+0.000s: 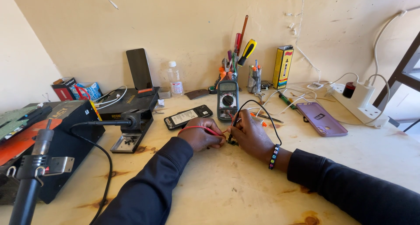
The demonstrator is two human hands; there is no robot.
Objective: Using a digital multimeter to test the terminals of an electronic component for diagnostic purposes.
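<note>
Pinching red probe in left hand and black probe in right hand, onto small board just before multimeter; risking tips slipping, bridging contacts.

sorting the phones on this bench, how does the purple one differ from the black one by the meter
The purple phone lies at the right beside the white power strip, back up; its rear camera patch shows. The black phone lies left of the multimeter, near the left hand, with a white label on its upper face. Both lie flat on the table.
</note>
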